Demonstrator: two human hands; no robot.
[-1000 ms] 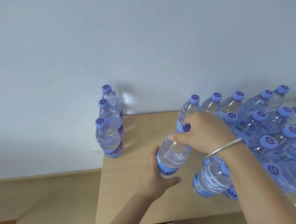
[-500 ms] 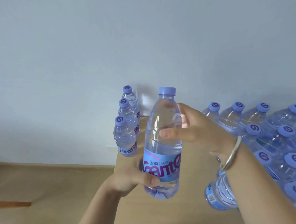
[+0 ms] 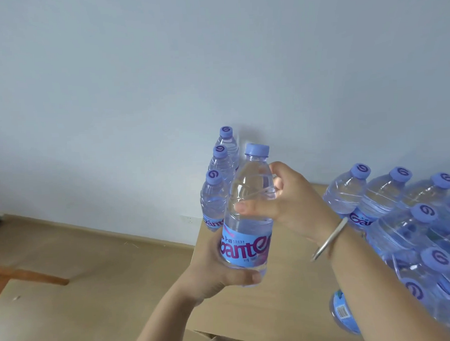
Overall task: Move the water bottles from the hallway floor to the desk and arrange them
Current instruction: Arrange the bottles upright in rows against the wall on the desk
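We hold one water bottle (image 3: pixel 249 216) upright in the air above the left part of the desk (image 3: pixel 285 292), with both hands on it. The left hand (image 3: pixel 216 272) cups the base, its fingers and thumb curled round the bottom below the blue label. The right hand (image 3: pixel 291 206) grasps the clear upper body, thumb across the front and fingers behind; a metal bangle (image 3: pixel 329 240) sits on that wrist.

A row of three bottles (image 3: pixel 215 197) stands at the desk's left edge, running back toward the wall (image 3: pixel 213 66). The large group of bottles (image 3: pixel 409 218) crowds the right side, and one bottle (image 3: pixel 342 312) there appears to lie on its side, partly hidden by the right forearm.

Recommended procedure, as we judge it:

1. Keep the bottle vertical while we carry it toward the row.
2. Lower it so that the base lands flat, just beside the nearest standing bottle, with the label facing us like its neighbours.
3. Avoid brushing the row; these tall, narrow bottles probably tip easily, and the row stands close to the desk edge.
4. Loosen the left hand first, then the right, once the base bears the weight.
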